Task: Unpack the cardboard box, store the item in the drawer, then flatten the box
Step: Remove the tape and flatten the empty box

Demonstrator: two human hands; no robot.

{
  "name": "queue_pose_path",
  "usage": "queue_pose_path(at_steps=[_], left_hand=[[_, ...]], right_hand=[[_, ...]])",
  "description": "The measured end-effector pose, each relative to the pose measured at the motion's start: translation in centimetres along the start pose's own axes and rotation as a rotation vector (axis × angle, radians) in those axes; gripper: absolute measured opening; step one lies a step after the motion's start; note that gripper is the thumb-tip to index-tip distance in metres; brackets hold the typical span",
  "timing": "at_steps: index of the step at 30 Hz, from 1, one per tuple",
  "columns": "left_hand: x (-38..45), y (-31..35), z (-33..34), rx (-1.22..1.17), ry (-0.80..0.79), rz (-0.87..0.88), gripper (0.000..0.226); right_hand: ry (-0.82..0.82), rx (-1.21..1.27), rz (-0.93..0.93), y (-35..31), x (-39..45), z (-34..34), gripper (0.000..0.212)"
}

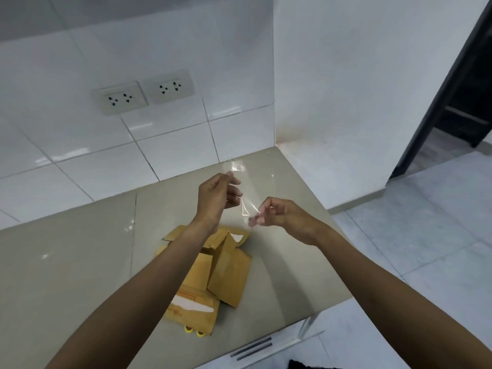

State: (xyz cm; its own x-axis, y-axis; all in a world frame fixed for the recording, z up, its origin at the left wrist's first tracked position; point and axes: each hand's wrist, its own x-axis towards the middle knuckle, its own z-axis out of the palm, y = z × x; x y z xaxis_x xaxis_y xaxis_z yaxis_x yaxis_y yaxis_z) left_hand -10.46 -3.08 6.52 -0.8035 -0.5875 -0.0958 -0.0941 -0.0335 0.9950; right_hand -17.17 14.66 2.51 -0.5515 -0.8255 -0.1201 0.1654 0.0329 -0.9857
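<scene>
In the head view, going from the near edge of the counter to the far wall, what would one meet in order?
Yellow object peeking from under the box → flattened cardboard box → right hand → left hand, both pinching clear tape → wall sockets.

A glossy beige tiled countertop [80, 262] runs under both hands, meeting the white tiled wall beyond them and ending in an edge to the right of the right hand. Directly on it, below the left forearm and nearer the person than both hands, lies a brown cardboard box [226, 270], opened out with its flaps splayed. Something small and yellow [194, 332] pokes from under its near edge.
</scene>
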Motion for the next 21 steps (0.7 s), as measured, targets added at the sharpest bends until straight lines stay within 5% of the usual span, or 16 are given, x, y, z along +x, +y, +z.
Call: queue_pose_path(at_steps=[7,16,21], left_hand=[[1.8,-3.7,1.9,0.217,-0.093,-0.073,0.026],[4.9,-11.0,5.7,0.378,-0.173,-0.32,0.021],[5.7,-14.3,6.3,0.447,-0.164,-0.4,0.026]], right_hand=[[0.215,0.035,0.218,3.5,-0.9,-2.7,0.036],[0.279,-0.187,0.595,8.6,-3.2,-3.5,0.011],[0.364,-0.234,0.672,9.6,-3.3,-3.4,0.018]])
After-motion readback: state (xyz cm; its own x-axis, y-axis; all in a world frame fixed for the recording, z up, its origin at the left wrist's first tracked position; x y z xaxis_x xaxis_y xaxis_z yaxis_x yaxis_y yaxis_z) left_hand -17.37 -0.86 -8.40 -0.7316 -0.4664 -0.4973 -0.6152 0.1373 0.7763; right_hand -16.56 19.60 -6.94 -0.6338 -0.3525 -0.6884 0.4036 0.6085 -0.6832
